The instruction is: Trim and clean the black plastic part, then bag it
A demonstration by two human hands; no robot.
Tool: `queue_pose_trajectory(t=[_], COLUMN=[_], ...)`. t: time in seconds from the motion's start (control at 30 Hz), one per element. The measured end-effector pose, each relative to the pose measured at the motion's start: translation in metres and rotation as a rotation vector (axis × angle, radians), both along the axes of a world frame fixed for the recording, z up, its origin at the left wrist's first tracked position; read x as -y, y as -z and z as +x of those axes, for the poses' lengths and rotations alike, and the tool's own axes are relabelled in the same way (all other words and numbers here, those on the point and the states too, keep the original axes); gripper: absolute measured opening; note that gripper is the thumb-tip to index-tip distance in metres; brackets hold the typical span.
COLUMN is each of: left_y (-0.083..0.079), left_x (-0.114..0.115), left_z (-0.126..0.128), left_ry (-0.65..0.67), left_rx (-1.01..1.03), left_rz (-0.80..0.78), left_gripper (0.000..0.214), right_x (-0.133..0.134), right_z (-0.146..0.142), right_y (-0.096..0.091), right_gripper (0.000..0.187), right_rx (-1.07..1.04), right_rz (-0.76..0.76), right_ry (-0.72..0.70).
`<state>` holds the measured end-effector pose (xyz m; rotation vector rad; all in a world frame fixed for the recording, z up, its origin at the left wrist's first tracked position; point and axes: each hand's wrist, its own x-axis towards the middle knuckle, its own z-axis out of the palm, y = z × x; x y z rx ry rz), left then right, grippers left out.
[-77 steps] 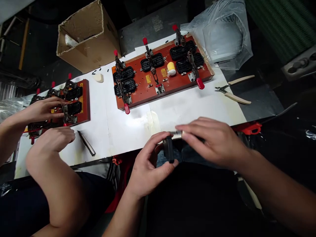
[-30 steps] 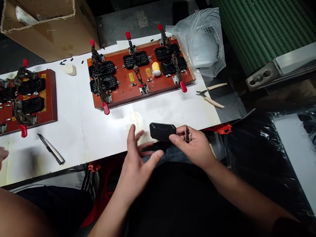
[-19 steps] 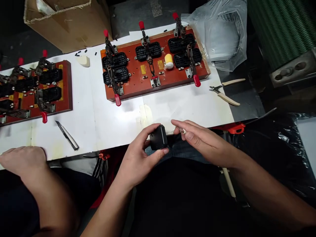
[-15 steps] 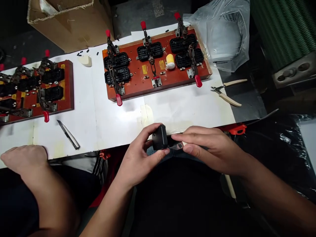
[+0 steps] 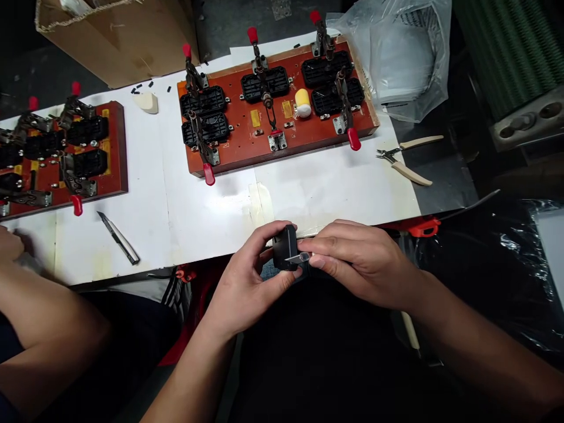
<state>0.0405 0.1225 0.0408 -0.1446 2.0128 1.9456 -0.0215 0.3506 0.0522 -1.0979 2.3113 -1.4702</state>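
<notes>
My left hand (image 5: pixel 247 282) grips a black plastic part (image 5: pixel 284 248) by its edges, thumb below and fingers above, close to the front edge of the table. In my right hand (image 5: pixel 361 258) a small knife blade (image 5: pixel 299 258) is pinched between thumb and fingers. The tip of the blade lies at the near face of the black part; whether it touches cannot be made out. Most of the knife's handle is hidden in my right hand.
A red-brown fixture board (image 5: pixel 282 141) with red-handled clamps holds several black parts. A second such board (image 5: pixel 117 158) stands left. A box cutter (image 5: pixel 118 238), nippers (image 5: pixel 408 158), a cream block (image 5: pixel 147 103) and plastic bag (image 5: pixel 409 64) lie around. A co-worker's arm (image 5: pixel 48 311) is at left.
My right hand has moved left and turned, bringing the blade from beside the black part's lower edge across its side. The co-worker's hand has drawn away to the left.
</notes>
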Motion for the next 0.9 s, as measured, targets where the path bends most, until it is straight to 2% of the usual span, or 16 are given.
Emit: queue_pose_trajectory(t=[0.2, 0.4, 0.57, 0.67, 0.8, 0.83, 0.9], left_y=[-0.003, -0.002, -0.002, -0.002, -0.003, -0.003, -0.003], left_x=[-0.003, -0.003, -0.003, -0.004, -0.006, -0.006, -0.006], left_z=[0.003, 0.001, 0.001, 0.002, 0.003, 0.003, 0.003], left_ry=[0.067, 0.034, 0.020, 0.034, 0.063, 0.055, 0.028], left_rx=[-0.040, -0.018, -0.001, -0.018, -0.044, -0.037, -0.022], left_rz=[0.019, -0.013, -0.008, -0.009, 0.023, 0.028, 0.034], left_gripper=[0.054, 0.059, 0.059, 0.059, 0.056, 0.056, 0.057], right_x=[-0.010, -0.012, -0.007, -0.007, -0.010, -0.011, -0.011], right_z=[-0.013, -0.002, 0.004, 0.001, -0.005, -0.005, -0.004], right_y=[0.002, -0.010, -0.010, -0.006, -0.004, -0.005, -0.007], right_gripper=[0.026, 0.027, 0.026, 0.025, 0.027, 0.027, 0.027], right_rx=[0.012, 0.081, 0.055, 0.023, 0.001, 0.020, 0.080], right_rz=[0.172, 0.003, -0.026, 0.020, 0.159, 0.172, 0.158], right_ry=[0.247, -0.023, -0.053, -0.011, 0.251, 0.275, 0.215])
